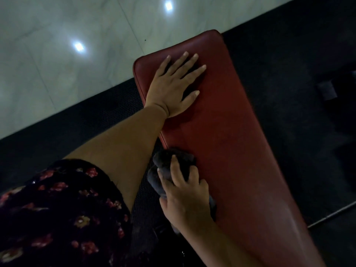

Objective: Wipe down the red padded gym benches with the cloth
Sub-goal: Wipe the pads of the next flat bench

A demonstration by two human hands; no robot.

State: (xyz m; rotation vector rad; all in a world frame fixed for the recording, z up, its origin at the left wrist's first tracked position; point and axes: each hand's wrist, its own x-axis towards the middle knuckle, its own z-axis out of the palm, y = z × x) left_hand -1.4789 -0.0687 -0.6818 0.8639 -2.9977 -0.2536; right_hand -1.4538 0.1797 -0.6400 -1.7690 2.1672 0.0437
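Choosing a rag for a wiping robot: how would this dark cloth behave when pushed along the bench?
Probably floppy: the cloth is bunched in folds under the right hand, whose fingers curl into it. Likely light, since one hand holds it. It may slide easily over the bench, whose padding looks smooth and slightly glossy.

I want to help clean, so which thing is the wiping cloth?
Find the long red padded bench slanting across the dark floor. At its near edge, the right hand grips a bunched dark grey cloth. It is the only soft, crumpled thing; the left hand lies flat and bare.
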